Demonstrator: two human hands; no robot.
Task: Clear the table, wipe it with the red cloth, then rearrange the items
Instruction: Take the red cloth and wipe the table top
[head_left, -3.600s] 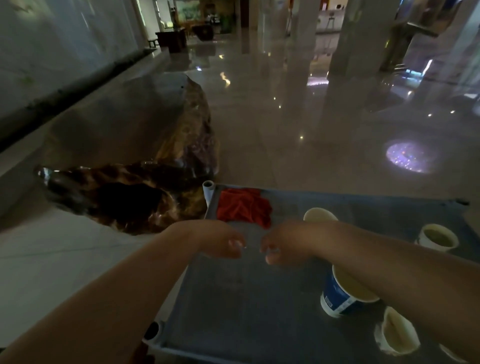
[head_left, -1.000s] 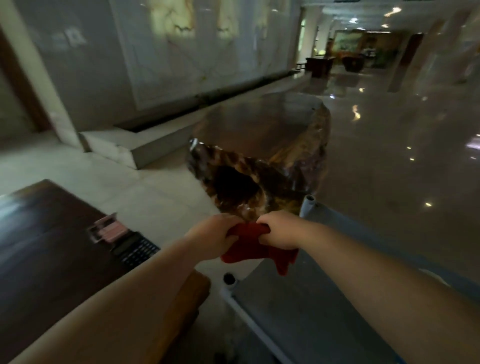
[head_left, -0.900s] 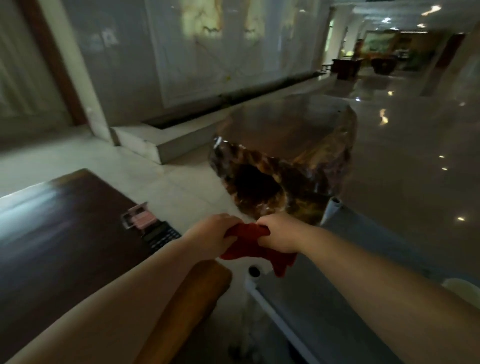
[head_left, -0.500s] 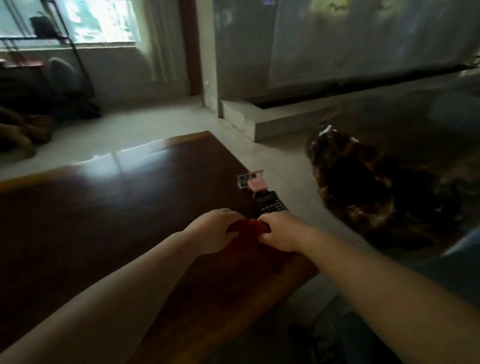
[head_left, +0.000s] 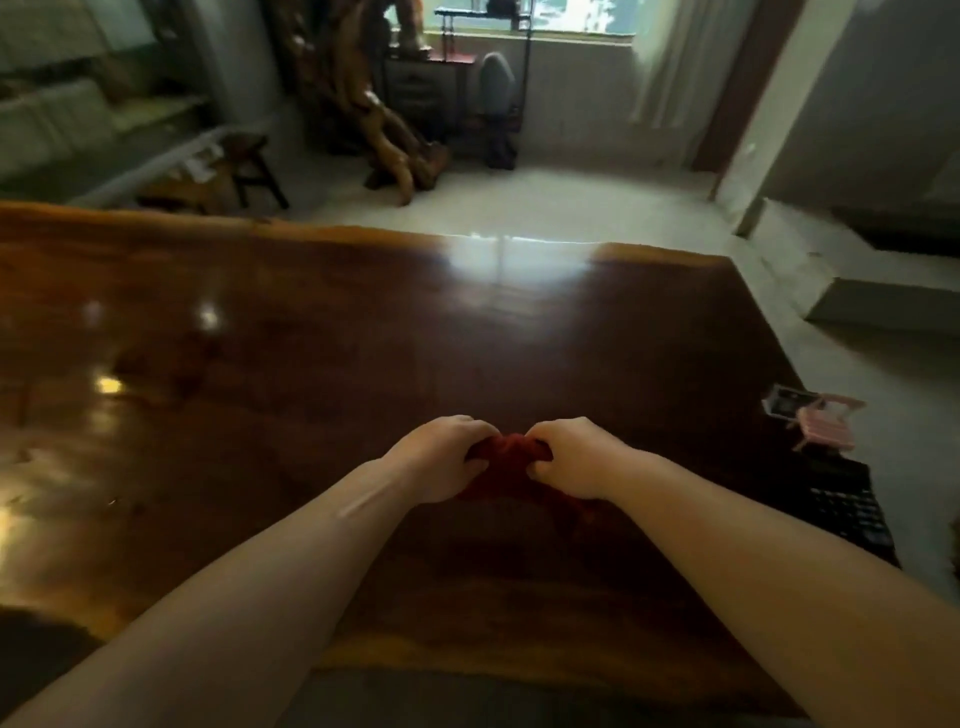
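Left hand (head_left: 441, 457) and right hand (head_left: 569, 457) both grip the bunched soft red cloth (head_left: 511, 460) between them; likely light, floppy, best flattened under a palm.

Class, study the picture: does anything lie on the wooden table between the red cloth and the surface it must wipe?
The left hand and right hand hold the red cloth over the table; nothing visible lies ahead. A calculator and a small pink object sit at its right edge.
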